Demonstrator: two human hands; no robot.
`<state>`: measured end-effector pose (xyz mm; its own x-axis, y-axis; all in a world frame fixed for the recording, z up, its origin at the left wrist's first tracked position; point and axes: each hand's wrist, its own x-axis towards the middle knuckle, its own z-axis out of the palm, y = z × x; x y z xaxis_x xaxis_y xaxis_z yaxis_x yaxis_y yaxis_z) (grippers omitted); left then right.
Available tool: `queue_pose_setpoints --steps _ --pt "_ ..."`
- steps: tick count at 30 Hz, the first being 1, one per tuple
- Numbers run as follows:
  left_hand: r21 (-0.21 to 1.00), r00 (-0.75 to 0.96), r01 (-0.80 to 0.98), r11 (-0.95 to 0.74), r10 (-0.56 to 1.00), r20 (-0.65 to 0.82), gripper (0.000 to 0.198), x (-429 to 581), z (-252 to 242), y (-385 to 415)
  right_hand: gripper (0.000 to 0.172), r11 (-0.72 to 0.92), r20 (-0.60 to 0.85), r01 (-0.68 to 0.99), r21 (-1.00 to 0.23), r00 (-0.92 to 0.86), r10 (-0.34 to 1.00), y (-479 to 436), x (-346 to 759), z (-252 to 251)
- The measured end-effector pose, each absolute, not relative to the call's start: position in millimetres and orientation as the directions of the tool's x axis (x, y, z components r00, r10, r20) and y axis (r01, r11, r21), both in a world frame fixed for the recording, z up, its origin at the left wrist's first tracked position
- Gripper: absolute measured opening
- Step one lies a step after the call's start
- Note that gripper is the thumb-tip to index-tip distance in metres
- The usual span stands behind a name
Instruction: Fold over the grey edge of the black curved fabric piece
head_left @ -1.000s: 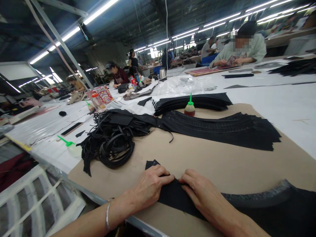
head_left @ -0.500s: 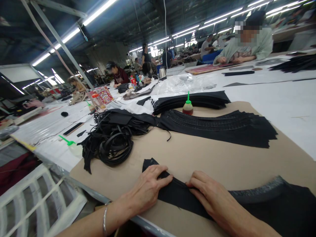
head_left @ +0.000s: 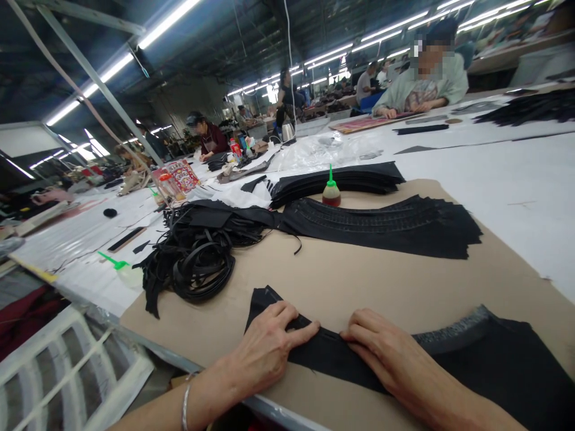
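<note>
A black cut piece of material (head_left: 330, 359) lies on the brown board (head_left: 359, 287) at the near edge of the table. My left hand (head_left: 267, 347) rests on its left end with the fingers stretched along the upper edge. My right hand (head_left: 381, 350) presses flat on the same piece a little to the right, fingers pointing left toward the other hand. The fingertips of the two hands are a short gap apart. A larger stack of black pieces (head_left: 503, 353) continues to the right under my right forearm.
A tangle of black strips (head_left: 197, 263) lies left of the board. A fanned row of black pieces (head_left: 386, 224) and a glue bottle with a green nozzle (head_left: 331, 191) sit farther back. Another green-nozzled bottle (head_left: 123, 269) lies at the left. Other people work at the far tables.
The hands have drawn slightly apart along the piece's top edge, and more of its left corner shows. The view has shifted a little to the right.
</note>
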<state>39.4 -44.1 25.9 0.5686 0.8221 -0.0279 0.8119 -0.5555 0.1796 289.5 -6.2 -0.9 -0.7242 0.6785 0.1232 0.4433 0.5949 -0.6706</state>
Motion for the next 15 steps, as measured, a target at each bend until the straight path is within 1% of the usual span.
queue_pose_setpoints --steps 5,8,11,13,15 --pt "0.158 0.561 0.818 -0.553 0.828 -0.012 0.062 41.0 23.5 -49.0 0.023 0.588 0.115 0.431 -0.684 -0.733 0.671 -6.1 302.8 -1.7" --pt "0.186 0.492 0.849 -0.494 0.868 0.059 0.055 52.3 21.8 -50.9 0.023 0.605 0.138 0.425 -0.674 -0.732 0.668 -6.0 306.2 -2.8" --pt "0.288 0.449 0.832 -0.474 0.881 0.151 0.050 72.2 18.6 -50.2 0.022 0.621 0.142 0.435 -0.652 -0.734 0.664 -6.8 306.3 -3.7" --pt "0.367 0.466 0.789 -0.494 0.869 0.167 0.048 85.1 15.0 -50.0 0.022 0.627 0.141 0.439 -0.644 -0.738 0.660 -7.5 305.9 -4.3" --pt "0.409 0.485 0.760 -0.505 0.860 0.161 0.044 93.8 10.5 -51.9 0.023 0.632 0.151 0.432 -0.643 -0.738 0.658 -8.0 305.9 -5.3"
